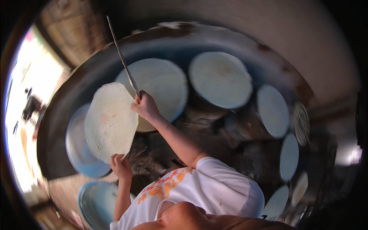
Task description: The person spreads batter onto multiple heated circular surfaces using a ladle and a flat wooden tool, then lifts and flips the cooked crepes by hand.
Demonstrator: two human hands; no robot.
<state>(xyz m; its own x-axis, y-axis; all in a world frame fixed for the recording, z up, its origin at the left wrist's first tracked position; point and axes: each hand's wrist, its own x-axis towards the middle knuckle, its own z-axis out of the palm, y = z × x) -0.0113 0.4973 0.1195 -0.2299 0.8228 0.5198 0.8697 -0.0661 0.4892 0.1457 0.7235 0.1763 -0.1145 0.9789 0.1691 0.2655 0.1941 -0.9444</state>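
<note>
A thin, pale round flatbread hangs tilted between my two hands. My right hand is closed, pinching the flatbread's right edge and also gripping a long, thin flat stick that points up and away to the left. At the bottom edge, my left hand is closed on the flatbread with its fingertips. Just behind the sheet lies a large pale round disc, partly covered by my right hand and the flatbread. A bluish round tray shows under the flatbread's left side.
Several more pale discs curve around to the right, among them a far one and a smaller one. A lattice-like round piece is at the far right. Near my left forearm stands a blue-rimmed basin. Bright daylight enters at left.
</note>
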